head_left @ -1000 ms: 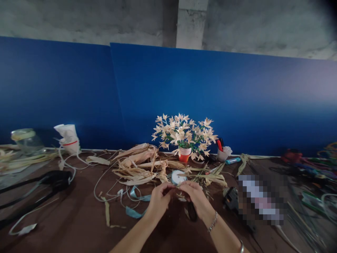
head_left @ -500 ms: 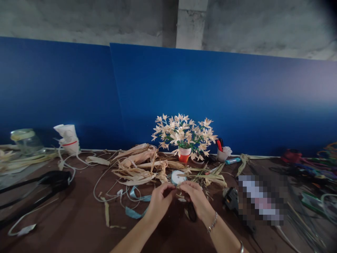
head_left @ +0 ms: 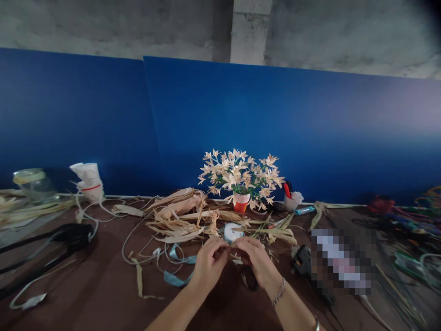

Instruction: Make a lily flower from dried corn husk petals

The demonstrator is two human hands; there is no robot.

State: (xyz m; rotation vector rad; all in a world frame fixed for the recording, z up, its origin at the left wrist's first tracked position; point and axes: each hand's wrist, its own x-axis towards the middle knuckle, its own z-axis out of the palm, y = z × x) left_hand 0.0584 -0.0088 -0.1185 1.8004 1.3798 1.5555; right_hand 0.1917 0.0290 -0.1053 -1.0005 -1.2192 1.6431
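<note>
A blue board (head_left: pixel 223 105) stands behind a brown tabletop (head_left: pixel 113 294), with a rough gray wall (head_left: pixel 103 27) above it. The left hand (head_left: pixel 211 259) and the right hand (head_left: pixel 257 262) come close together in the middle. Their fingers are bent in, with the tips almost meeting. I cannot tell if they pinch something; any bit there is too small to see well.

Just past the fingertips is a round roll (head_left: pixel 233 233), with a white face and a pale blue edge. It is round, so no side is longer. It seems about as near to one hand as the other, and I cannot tell if the fingers touch it. Black loops (head_left: pixel 251 279) are by the right hand.

Farther out, dry husks (head_left: pixel 179 209) lie in a messy heap, thin, crinkly and tan. Shiny blue ribbon (head_left: pixel 177 278) curls to the left of the left hand. Behind the roll, pointy cream flowers (head_left: pixel 237 170) with green stems stand up in a red and white cup (head_left: pixel 241 203). A hard black tool (head_left: pixel 303 261) lies to the right. Far left is a clear jar (head_left: pixel 34 186).
</note>
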